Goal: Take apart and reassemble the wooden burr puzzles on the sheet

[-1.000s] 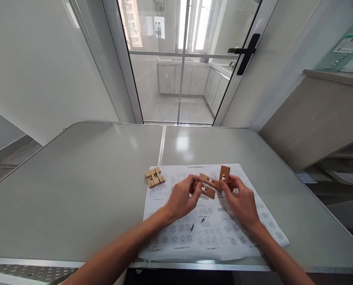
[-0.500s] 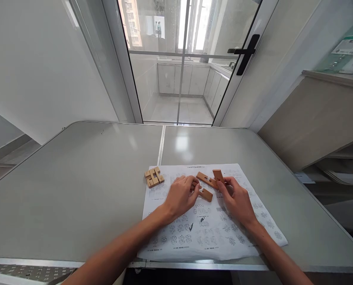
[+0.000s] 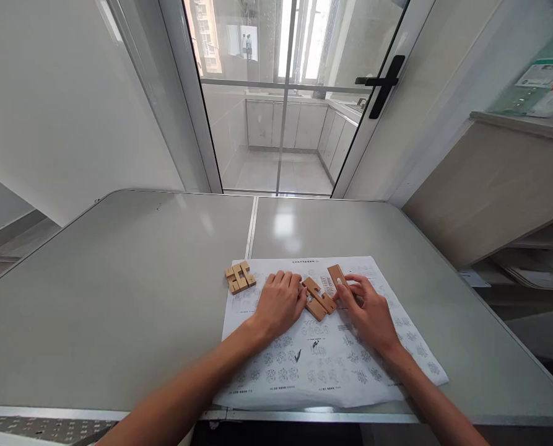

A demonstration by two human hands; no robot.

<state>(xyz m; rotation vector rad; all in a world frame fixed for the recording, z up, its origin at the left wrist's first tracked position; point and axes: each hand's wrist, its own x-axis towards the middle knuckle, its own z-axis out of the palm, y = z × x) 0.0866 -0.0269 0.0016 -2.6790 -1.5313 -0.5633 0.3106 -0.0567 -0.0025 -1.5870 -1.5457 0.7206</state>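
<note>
Flat notched wooden puzzle pieces (image 3: 319, 298) lie side by side on a printed paper sheet (image 3: 332, 365) between my hands. My left hand (image 3: 278, 303) rests on the sheet with curled fingers, its fingertips touching the left end of these pieces. My right hand (image 3: 368, 310) pinches a third wooden piece (image 3: 337, 275) that stands tilted just right of them. A small assembled wooden block cluster (image 3: 239, 277) sits at the sheet's upper left corner, apart from both hands.
The sheet lies on a grey table (image 3: 118, 297) with a seam down its middle. A glass sliding door (image 3: 285, 93) with a black handle stands behind the table. A beige counter (image 3: 503, 179) is at the right.
Both hands have lowered to the sheet. The two pieces held above the paper now lie flat side by side, and the upright piece in my right hand has tipped lower.
</note>
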